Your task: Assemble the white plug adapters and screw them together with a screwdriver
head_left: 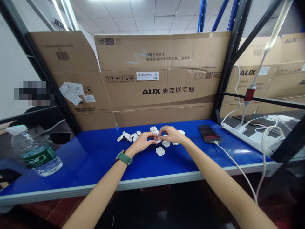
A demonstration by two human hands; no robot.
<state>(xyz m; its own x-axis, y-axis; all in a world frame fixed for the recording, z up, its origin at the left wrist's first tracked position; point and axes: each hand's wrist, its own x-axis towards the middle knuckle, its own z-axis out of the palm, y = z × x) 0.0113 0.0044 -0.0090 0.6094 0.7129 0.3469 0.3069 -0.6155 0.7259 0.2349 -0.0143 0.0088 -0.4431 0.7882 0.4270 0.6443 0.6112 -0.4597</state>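
Note:
Both my hands meet over the middle of a blue table. My left hand, with a green watch on its wrist, has its fingers curled toward a small white plastic part held between the two hands. My right hand pinches the same part from the right. Several small white plug parts lie scattered just behind my left hand. One white square part rests on the table below the hands, and another sits under my right hand.
A water bottle lies at the table's left edge. Cardboard boxes form a wall behind the table. To the right are a dark blurred object with a white cable, a white power strip and a black rack post.

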